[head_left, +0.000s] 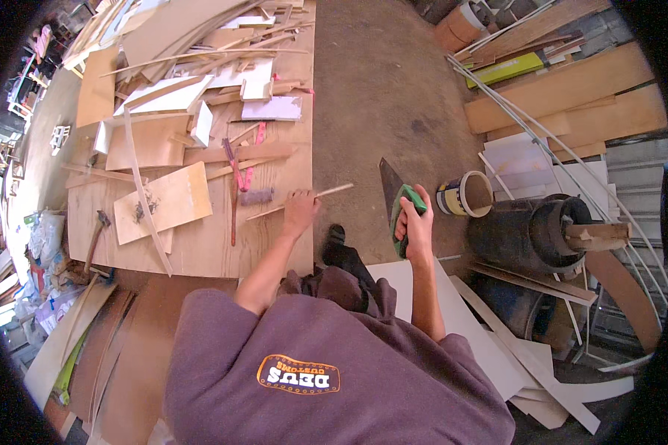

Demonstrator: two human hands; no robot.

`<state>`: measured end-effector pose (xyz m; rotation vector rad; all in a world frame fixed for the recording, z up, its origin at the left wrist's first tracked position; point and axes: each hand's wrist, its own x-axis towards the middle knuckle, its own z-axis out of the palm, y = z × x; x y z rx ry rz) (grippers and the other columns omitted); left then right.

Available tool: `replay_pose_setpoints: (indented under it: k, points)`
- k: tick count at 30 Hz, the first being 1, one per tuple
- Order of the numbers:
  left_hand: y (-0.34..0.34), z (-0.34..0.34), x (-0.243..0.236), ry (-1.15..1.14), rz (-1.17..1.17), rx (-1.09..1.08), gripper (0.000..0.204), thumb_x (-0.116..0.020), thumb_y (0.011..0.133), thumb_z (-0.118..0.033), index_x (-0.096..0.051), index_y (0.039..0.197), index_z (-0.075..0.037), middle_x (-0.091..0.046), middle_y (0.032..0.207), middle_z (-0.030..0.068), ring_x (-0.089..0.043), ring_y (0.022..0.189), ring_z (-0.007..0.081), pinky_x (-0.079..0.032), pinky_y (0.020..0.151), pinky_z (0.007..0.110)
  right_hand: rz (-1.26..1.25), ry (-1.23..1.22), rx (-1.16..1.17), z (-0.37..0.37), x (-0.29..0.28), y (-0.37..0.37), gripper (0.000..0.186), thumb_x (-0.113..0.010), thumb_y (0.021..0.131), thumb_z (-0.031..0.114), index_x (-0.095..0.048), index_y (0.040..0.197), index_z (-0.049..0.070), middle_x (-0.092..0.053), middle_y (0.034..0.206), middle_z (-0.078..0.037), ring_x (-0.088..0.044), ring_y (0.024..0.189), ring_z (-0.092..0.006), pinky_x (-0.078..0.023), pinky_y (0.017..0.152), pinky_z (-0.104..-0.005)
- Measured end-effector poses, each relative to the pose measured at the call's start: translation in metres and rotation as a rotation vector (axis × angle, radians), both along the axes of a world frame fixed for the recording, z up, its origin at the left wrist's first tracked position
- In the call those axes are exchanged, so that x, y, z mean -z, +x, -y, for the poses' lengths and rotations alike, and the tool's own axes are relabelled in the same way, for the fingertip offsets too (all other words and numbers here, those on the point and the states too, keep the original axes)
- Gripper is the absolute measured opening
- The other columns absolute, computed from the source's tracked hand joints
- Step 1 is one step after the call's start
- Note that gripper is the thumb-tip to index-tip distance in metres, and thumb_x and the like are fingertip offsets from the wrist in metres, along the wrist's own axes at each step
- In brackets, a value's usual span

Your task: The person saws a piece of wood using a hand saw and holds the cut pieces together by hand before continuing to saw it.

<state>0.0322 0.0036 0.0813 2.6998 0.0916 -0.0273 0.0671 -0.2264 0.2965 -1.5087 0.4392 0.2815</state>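
Observation:
My left hand (301,212) presses a thin wooden strip (337,189) down at the right edge of a plywood-topped table (274,252). One end of the strip juts out past that edge. In my right hand (420,230) is a hand saw, its green handle (401,247) gripped by closed fingers. The dark saw blade (390,182) points away from me, to the right of the strip and apart from it. Left of my left hand lie a small roll (257,196), a pink strap (243,178) and a thin reddish-brown stick (234,215).
Wood offcuts (163,96) cover the table's far part. A hammer (96,241) lies at its left edge. On the floor to my right stand an open bucket (476,194) and a black drum (527,233). Boards (564,89) lean at the far right; white panels (467,326) lie beside me.

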Motion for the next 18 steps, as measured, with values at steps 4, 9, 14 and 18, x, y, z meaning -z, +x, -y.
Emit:
replay_pose_setpoints:
  k: [4,9,14,18]
  points:
    - [0.010,-0.032,0.019,-0.040,0.029,0.083,0.032,-0.059,0.086,-0.022,-0.061,0.113,-0.004,-0.059,0.111,0.0132,-0.052,0.108,0.0308,-0.042,0.092,0.043,0.056,-0.026,-0.095,-0.015,-0.009,0.007,0.055,-0.058,0.095,0.010,-0.035,0.145,0.011,-0.038,0.061,0.003,-0.033,0.043,-0.0054,-0.027,0.038,-0.0253]
    - [0.017,-0.026,0.032,-0.046,0.031,-0.006,0.043,-0.063,0.086,-0.022,-0.054,0.126,-0.007,-0.051,0.122,0.0167,-0.048,0.116,0.0336,-0.039,0.099,0.046,0.212,-0.094,-0.210,-0.022,0.020,0.012,0.053,-0.058,0.096,0.011,-0.037,0.144,0.012,-0.040,0.060,0.004,-0.034,0.043,-0.0045,-0.028,0.037,-0.0243]
    - [0.014,-0.020,0.050,-0.157,-0.060,-0.082,0.042,-0.065,0.086,-0.021,-0.054,0.125,-0.008,-0.051,0.122,0.0132,-0.045,0.117,0.0322,-0.037,0.101,0.044,-0.047,0.088,-0.217,-0.036,0.031,0.014,0.055,-0.058,0.096,0.012,-0.034,0.146,0.008,-0.041,0.059,0.004,-0.035,0.042,-0.0044,-0.027,0.036,-0.0243]
    - [0.014,-0.016,0.057,-0.042,0.091,0.048,0.036,-0.060,0.087,-0.018,-0.055,0.121,-0.006,-0.054,0.117,0.0125,-0.049,0.114,0.0303,-0.038,0.099,0.041,-0.016,0.006,-0.431,-0.049,0.058,0.012,0.059,-0.059,0.097,0.014,-0.032,0.148,0.006,-0.040,0.057,0.005,-0.034,0.041,-0.0056,-0.028,0.037,-0.0250]
